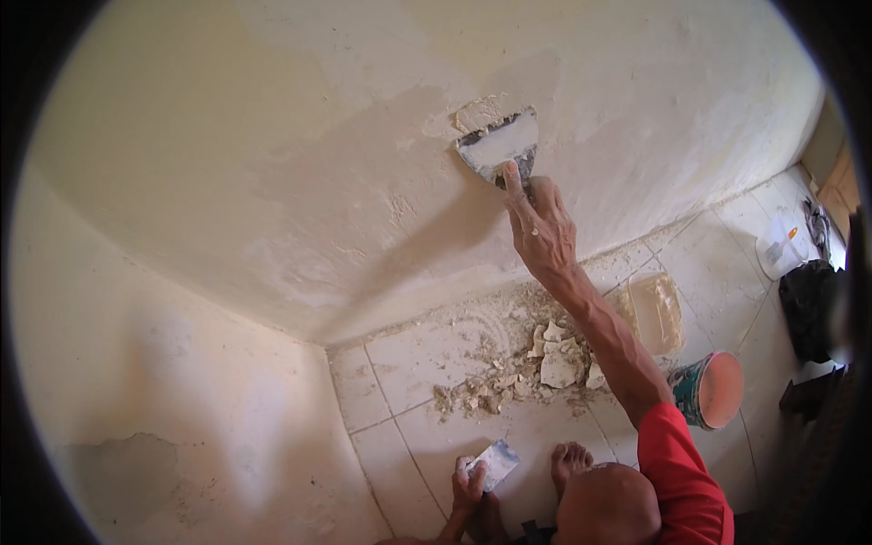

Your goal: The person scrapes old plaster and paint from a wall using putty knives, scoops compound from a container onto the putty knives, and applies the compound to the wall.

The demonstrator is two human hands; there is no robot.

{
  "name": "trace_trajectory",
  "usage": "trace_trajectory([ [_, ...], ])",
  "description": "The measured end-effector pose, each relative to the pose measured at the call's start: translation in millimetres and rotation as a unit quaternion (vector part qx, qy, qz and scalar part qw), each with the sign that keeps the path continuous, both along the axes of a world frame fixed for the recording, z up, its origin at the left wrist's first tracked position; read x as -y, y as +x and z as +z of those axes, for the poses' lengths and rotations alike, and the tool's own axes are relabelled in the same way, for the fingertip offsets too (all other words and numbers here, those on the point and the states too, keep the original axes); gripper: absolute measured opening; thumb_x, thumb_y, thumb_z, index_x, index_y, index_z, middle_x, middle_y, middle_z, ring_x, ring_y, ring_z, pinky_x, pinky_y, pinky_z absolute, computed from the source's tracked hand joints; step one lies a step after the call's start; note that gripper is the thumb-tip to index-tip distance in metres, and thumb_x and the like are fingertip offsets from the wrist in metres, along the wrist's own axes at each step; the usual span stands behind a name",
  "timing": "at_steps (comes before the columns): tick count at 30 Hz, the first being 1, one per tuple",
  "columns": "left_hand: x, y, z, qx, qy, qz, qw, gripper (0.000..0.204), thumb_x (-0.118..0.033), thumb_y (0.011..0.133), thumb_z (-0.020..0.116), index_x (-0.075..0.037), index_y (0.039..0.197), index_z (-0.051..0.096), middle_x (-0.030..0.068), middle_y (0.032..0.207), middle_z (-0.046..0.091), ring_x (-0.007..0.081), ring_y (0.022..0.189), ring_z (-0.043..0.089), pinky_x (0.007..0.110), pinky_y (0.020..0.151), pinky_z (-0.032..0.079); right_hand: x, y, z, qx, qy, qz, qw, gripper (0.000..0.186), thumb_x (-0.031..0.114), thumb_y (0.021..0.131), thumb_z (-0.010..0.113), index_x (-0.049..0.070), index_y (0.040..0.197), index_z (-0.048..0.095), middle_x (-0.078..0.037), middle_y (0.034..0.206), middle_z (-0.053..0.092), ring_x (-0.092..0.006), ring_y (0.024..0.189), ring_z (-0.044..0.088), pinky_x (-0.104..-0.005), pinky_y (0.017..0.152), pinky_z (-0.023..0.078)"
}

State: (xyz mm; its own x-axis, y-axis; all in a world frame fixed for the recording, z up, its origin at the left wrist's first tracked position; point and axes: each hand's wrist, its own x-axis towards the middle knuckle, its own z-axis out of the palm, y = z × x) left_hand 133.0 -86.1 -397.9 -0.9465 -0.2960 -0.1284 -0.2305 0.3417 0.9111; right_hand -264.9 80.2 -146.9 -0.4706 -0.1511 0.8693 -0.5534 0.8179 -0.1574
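My right hand [543, 229] is closed round the handle of a wide putty knife [501, 143], reaching out at the wall [354, 154]. White putty coats its blade, whose edge lies against the wall beside a thick ridge of fresh putty [480, 111]. Around it spreads a damp, darker patch with rough smears. Low down near my bare foot [569, 460], my left hand [467, 487] grips a second, putty-smeared flat blade [497, 463], held over the floor tiles; its handle is hidden in the fingers.
Flakes and crumbs of old plaster [554, 359] lie on the tiled floor [391, 377] along the wall. To the right are a putty-smeared tray [656, 313], a bucket with a pinkish inside [720, 391], a white tub [783, 250] holding an orange-handled tool, and a black bag [807, 309].
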Motion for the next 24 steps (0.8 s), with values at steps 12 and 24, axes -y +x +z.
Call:
trace_trajectory([
  [12, 1, -2, 6, -0.001, 0.026, 0.013, 1.000, 0.032, -0.022, 0.090, 0.065, 0.005, 0.105, 0.055, 0.0249, 0.084, 0.065, 0.0328, 0.077, 0.067, 0.041, 0.067, 0.051, -7, 58, 30, 0.101, -0.200, 0.060, 0.973, 0.064, 0.005, 0.088, 0.060, 0.014, 0.149, 0.039, -0.006, 0.085, 0.050, -0.0164, 0.074, 0.050, -0.0318, 0.061, 0.048],
  [24, 0, -1, 2, 0.025, 0.072, 0.001, 0.997, 0.033, -0.022, 0.090, 0.065, 0.004, 0.107, 0.055, 0.0253, 0.085, 0.066, 0.0344, 0.079, 0.067, 0.041, 0.068, 0.052, 72, 56, 13, 0.107, -0.133, 0.079, 0.982, 0.067, 0.010, 0.090, 0.061, 0.019, 0.151, 0.034, -0.009, 0.089, 0.050, -0.0116, 0.060, 0.049, -0.0225, 0.040, 0.045],
])
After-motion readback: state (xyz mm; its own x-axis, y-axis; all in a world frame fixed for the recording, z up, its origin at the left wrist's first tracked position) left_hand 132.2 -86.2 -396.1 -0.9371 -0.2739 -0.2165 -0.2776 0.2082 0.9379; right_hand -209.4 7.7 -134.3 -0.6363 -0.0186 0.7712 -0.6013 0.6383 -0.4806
